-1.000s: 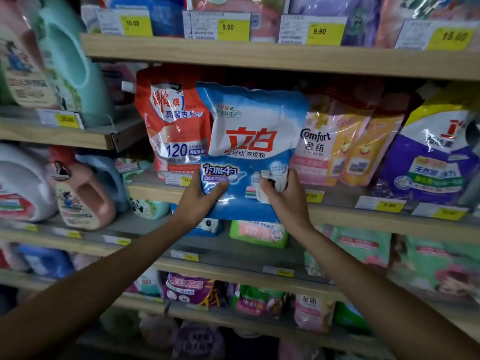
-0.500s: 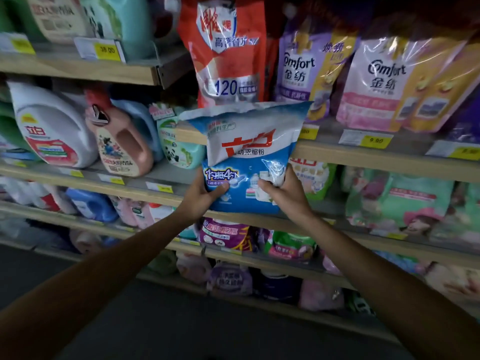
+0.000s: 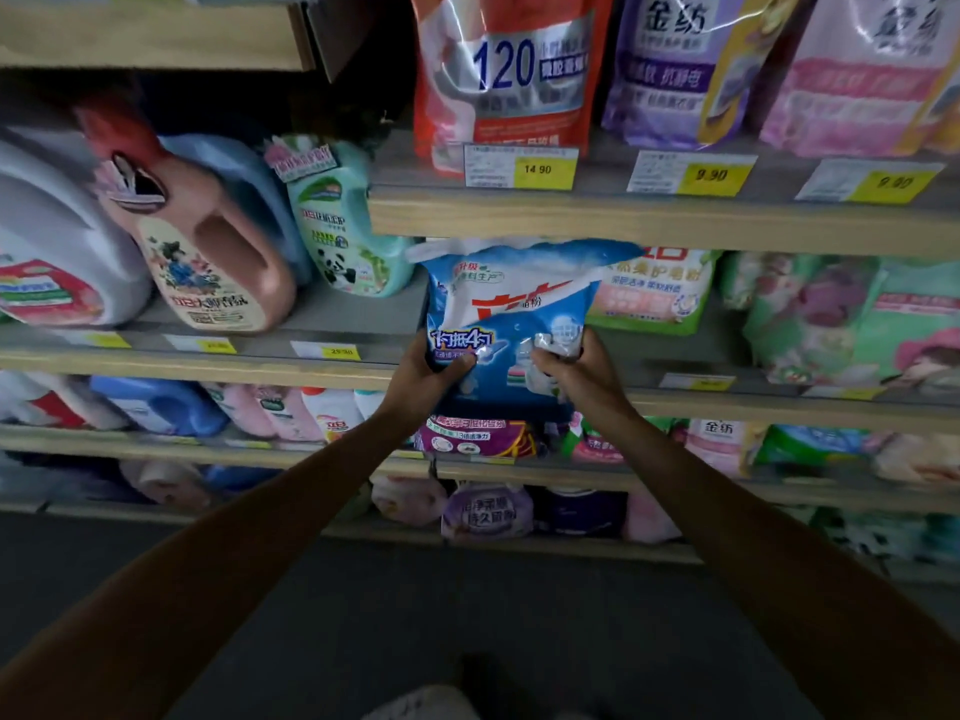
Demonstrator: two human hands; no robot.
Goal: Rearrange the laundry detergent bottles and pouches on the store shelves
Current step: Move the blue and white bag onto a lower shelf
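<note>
Both of my hands hold a blue and white detergent powder pouch [image 3: 506, 304] by its lower part. My left hand [image 3: 421, 376] grips its lower left corner and my right hand [image 3: 576, 376] pinches its lower right side. The pouch's crumpled top sits just under the front edge of the upper shelf board [image 3: 649, 220], in front of the grey middle shelf [image 3: 363, 324]. Right behind it stands a green and pink pouch [image 3: 654, 293].
A pink bottle [image 3: 208, 252], a white bottle [image 3: 47, 252] and a teal panda bottle [image 3: 348, 226] stand at the left. A red pouch [image 3: 504, 75] and purple and pink softener pouches [image 3: 675, 70] are above. Green pouches [image 3: 852, 319] lie to the right, more pouches below.
My hands have carried the blue pouch down from the upper shelf to the level of the middle shelf. My view has tilted down with it.
</note>
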